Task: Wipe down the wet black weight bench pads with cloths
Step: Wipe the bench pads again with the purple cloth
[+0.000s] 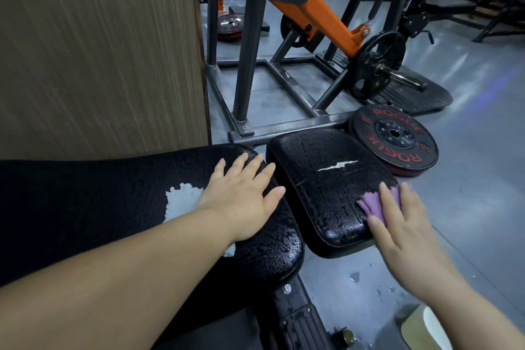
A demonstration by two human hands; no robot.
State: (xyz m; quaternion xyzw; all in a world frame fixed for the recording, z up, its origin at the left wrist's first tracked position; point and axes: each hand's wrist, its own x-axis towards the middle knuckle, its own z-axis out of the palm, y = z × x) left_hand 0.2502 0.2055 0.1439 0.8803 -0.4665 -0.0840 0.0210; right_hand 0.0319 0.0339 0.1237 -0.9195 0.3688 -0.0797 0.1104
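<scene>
Head view: right hand (406,231) half hides purple cloth (374,203).

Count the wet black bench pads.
2. The long pad lies under the left hand; the shorter pad lies right of it, where the right hand presses a purple cloth. Others may be out of frame.

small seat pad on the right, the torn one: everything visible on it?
The seat pad is black, vinyl-looking with a pebbled grain, rounded corners and a thick edge. Water beads cover it. A white tear crosses its upper middle. It sits right of the long pad, a narrow gap between. The right hand, fingers flat, presses a purple cloth on its right edge. A weight plate lies behind; contact unclear.
</scene>
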